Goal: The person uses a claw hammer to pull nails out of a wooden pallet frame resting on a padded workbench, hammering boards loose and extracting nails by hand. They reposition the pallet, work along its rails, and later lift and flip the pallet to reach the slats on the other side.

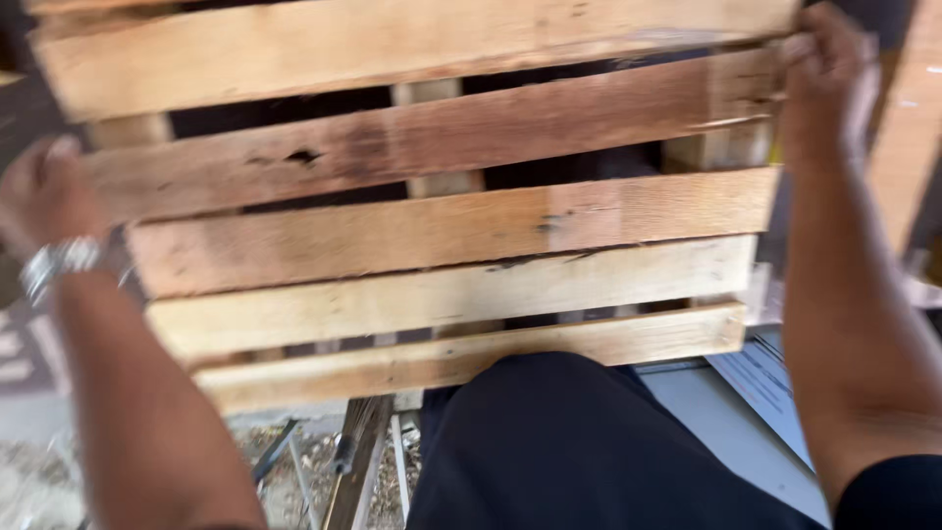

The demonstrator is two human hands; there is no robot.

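Head view, looking down. A wooden pallet (pixel 432 196) fills the upper and middle part of the frame, slats running roughly left to right and slightly tilted, the right end higher than the left. Five slats are visible, pale to reddish brown, with dark gaps between them; lighter blocks show through the gaps near the top centre and at upper right. One slat near the upper left has a small dark knot or hole.

The left hand (pixel 44 196) sits at the left edge of the frame, closed against the pallet's left side; fingers curl out of sight behind the wood, so the exact hold cannot be seen, but the hand is clasped on the edge. A metal wristwatch (pixel 64 263) is on that wrist. The picture is blurred here.

The right hand (pixel 824 83) is at the upper right, wrapped over the pallet's right end at the second slat from the top, fingers folded around the edge. The forearm runs down the right side of the frame.

At bottom centre, the person's dark clothing (pixel 549 442) lies just under the lowest slat. Lower left shows gravelly ground (pixel 29 481) with a dark plank (pixel 355 461) and thin metal pieces. Lower right shows a pale flat sheet (pixel 746 432) with printed paper on it.
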